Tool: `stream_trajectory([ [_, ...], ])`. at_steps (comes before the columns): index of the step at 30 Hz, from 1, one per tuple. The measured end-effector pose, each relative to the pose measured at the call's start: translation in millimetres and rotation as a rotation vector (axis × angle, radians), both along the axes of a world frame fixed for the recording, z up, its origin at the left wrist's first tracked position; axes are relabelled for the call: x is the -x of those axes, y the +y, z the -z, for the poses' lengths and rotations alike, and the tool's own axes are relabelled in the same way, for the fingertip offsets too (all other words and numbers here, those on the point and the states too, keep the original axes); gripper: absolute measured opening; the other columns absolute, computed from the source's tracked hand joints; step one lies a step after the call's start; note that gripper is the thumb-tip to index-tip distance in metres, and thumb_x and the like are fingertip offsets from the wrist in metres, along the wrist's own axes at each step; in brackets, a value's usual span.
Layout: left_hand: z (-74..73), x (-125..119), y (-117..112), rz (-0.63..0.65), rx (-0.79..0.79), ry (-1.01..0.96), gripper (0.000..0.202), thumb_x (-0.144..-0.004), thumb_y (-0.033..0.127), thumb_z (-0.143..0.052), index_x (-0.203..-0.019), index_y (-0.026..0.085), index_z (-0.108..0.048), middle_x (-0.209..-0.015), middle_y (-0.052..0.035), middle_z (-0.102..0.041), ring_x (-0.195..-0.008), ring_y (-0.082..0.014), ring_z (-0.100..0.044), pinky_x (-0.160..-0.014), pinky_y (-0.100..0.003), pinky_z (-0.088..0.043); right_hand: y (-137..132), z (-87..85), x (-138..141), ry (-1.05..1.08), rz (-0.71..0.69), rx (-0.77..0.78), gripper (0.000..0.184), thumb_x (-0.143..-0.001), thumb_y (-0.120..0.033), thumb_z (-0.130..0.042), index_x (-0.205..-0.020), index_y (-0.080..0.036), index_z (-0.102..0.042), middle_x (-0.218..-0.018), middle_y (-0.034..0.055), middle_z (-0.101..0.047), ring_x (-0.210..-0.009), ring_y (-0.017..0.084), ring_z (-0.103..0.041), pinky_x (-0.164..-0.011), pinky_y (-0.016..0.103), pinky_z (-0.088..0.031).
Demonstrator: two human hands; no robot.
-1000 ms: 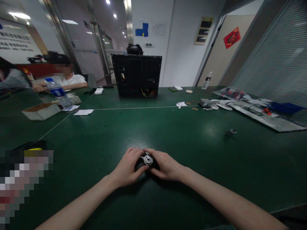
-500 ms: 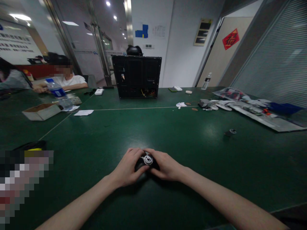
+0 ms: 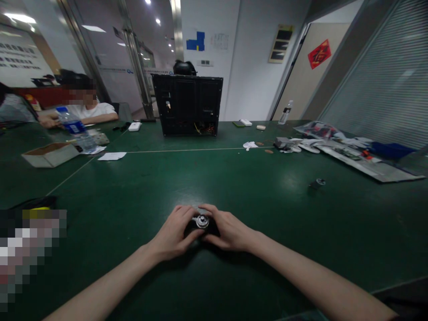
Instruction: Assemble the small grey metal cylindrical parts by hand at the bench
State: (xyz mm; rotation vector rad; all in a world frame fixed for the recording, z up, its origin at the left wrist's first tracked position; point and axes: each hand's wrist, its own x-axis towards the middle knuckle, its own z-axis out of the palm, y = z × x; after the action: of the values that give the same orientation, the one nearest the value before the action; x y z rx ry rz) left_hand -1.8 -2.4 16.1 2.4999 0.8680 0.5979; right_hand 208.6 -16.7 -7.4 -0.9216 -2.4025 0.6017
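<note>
On the green table [image 3: 200, 285], close in front of me, sits a dark round part with a silver metal hub [image 3: 202, 220] facing up. My left hand [image 3: 174, 234] is curled around its left side, thumb along the near edge. My right hand [image 3: 230, 229] wraps the right side in the same way, its fingertips almost meeting the left ones at the far edge. Most of the dark body is hidden by the fingers, so its exact kind cannot be made out.
A small metal cylinder [image 3: 317, 183] lies to the right. Farther back stand a black panel-like casing [image 3: 190, 104], a water bottle [image 3: 76, 127] and an open box [image 3: 51, 156]. Boards and plastic bags [image 3: 354, 156] lie at the right. A person [image 3: 96, 111] sits at the far left.
The whole scene has shifted slightly left in view. Both hands remain around the dark part, with hardly any change in their grip.
</note>
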Motion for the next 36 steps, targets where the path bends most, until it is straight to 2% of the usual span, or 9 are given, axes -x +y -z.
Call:
stream_trajectory([
  [6,3.0,0.3,1.5,-0.019,0.001,0.022,0.019,-0.090,0.031,-0.047,-0.104,0.018,-0.052,-0.098,-0.0069,-0.060,-0.092,-0.0235,-0.052,-0.085,-0.039,-0.041,-0.1,-1.0,0.6,0.073,-0.061,0.012,0.066,-0.078,-0.024,-0.060,-0.133,-0.016,-0.024,-0.120,0.0146,-0.053,-0.104,0.023,-0.055,-0.085,0.035,-0.045],
  [12,7.8,1.0,3.7,-0.064,0.024,0.014,0.021,-0.094,0.031,-0.038,-0.099,0.017,-0.052,-0.093,-0.0067,-0.061,-0.085,-0.0222,-0.053,-0.083,-0.039,-0.040,-1.4,-2.7,7.9,0.252,-0.026,0.227,0.069,-0.073,-0.024,-0.067,-0.133,-0.019,-0.032,-0.114,0.0088,-0.057,-0.098,0.020,-0.057,-0.086,0.033,-0.044],
  [15,7.3,1.9,4.3,-0.104,0.058,-0.017,0.031,-0.096,0.032,-0.027,-0.093,0.017,-0.054,-0.090,-0.0065,-0.062,-0.084,-0.0218,-0.055,-0.081,-0.037,-0.041,-1.1,1.5,11.7,0.421,-0.014,0.448,0.070,-0.071,-0.028,-0.072,-0.131,-0.020,-0.037,-0.113,0.0082,-0.057,-0.099,0.020,-0.056,-0.087,0.034,-0.043],
  [18,4.5,2.8,4.0,-0.131,0.087,-0.038,0.037,-0.096,0.034,-0.022,-0.091,0.018,-0.055,-0.088,-0.0060,-0.062,-0.084,-0.0214,-0.055,-0.082,-0.036,-0.041,0.8,6.4,15.6,0.707,0.006,0.808,0.064,-0.069,-0.032,-0.073,-0.125,-0.021,-0.043,-0.104,0.0063,-0.059,-0.089,0.017,-0.058,-0.077,0.030,-0.047],
  [20,2.8,3.0,3.6,-0.136,0.092,-0.041,0.039,-0.096,0.034,-0.021,-0.090,0.018,-0.055,-0.086,-0.0056,-0.062,-0.083,-0.0212,-0.055,-0.083,-0.037,-0.041,2.6,7.9,17.5,0.897,0.035,1.023,0.054,-0.071,-0.035,-0.071,-0.118,-0.019,-0.049,-0.094,0.0038,-0.060,-0.074,0.013,-0.059,-0.067,0.027,-0.047],
  [23,2.3,2.8,3.6,-0.127,0.092,-0.035,0.039,-0.095,0.034,-0.020,-0.089,0.018,-0.055,-0.084,-0.0049,-0.062,-0.082,-0.0211,-0.055,-0.082,-0.038,-0.040,5.6,6.9,17.9,1.047,0.058,1.182,0.036,-0.074,-0.039,-0.067,-0.098,-0.014,-0.057,-0.079,0.0020,-0.060,-0.061,0.009,-0.056,-0.060,0.023,-0.045],
  [26,3.5,2.5,4.1,-0.101,0.087,-0.028,0.038,-0.095,0.034,-0.021,-0.089,0.018,-0.054,-0.084,-0.0043,-0.061,-0.081,-0.0210,-0.055,-0.081,-0.038,-0.040,7.8,4.9,16.6,1.094,0.102,1.265,0.036,-0.074,-0.046,-0.066,-0.083,-0.012,-0.057,-0.069,0.0016,-0.059,-0.057,0.009,-0.055,-0.059,0.022,-0.044],
  [30,4.2,2.1,3.8,-0.079,0.062,-0.013,0.036,-0.096,0.033,-0.022,-0.090,0.018,-0.054,-0.086,-0.0046,-0.062,-0.082,-0.0210,-0.055,-0.081,-0.037,-0.039,8.9,4.5,15.3,1.105,0.146,1.351,0.043,-0.072,-0.053,-0.066,-0.083,-0.012,-0.057,-0.068,0.0025,-0.061,-0.057,0.010,-0.056,-0.060,0.023,-0.044],
  [36,3.2,0.7,2.7,-0.063,0.048,-0.002,0.034,-0.096,0.033,-0.023,-0.090,0.019,-0.053,-0.086,-0.0046,-0.061,-0.081,-0.0207,-0.054,-0.082,-0.037,-0.039,8.4,5.9,15.4,1.085,0.097,1.292,0.040,-0.075,-0.049,-0.065,-0.084,-0.011,-0.058,-0.072,0.0044,-0.062,-0.059,0.010,-0.057,-0.061,0.023,-0.045],
])
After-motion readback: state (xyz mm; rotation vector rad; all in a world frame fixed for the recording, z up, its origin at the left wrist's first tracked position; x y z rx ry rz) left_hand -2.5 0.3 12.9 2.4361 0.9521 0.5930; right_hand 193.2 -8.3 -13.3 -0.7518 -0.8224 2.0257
